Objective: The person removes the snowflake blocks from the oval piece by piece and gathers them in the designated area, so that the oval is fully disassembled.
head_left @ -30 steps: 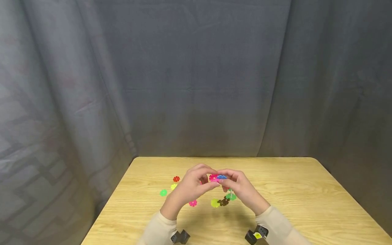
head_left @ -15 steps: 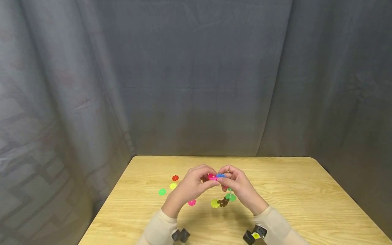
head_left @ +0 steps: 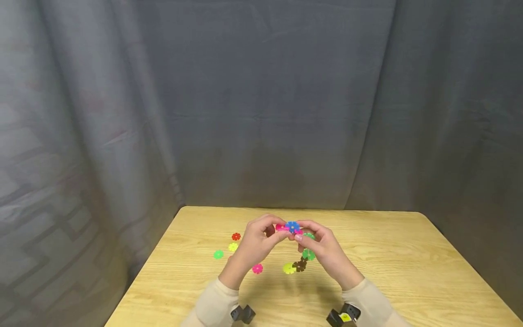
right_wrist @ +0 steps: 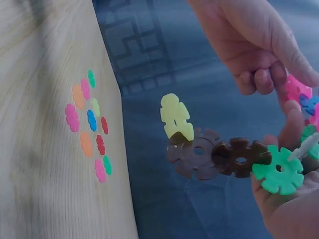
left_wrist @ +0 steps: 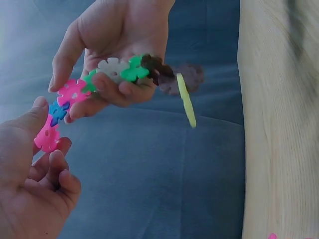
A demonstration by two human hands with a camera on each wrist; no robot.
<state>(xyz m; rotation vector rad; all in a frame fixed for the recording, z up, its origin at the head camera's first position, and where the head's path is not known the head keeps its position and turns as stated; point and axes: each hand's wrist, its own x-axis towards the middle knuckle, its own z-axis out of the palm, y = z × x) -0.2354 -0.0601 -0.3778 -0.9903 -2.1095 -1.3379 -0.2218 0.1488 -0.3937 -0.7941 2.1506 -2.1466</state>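
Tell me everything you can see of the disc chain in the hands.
The chain is a row of notched, flower-shaped discs, apparently plastic, slotted together at differing angles. From the left hand on, the colours run pink, blue, pink, green, whitish, green, brown, brown, yellow. It is held above the table: the left hand pinches the pink end, the right hand grips the middle, and the brown discs and yellow end stick out free.

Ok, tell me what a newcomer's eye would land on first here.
Most likely the chain of multicoloured notched discs, held up by the left hand and right hand, its yellow disc at the free end. Next, probably the loose coloured discs scattered on the wooden table, then the grey curtain behind it.
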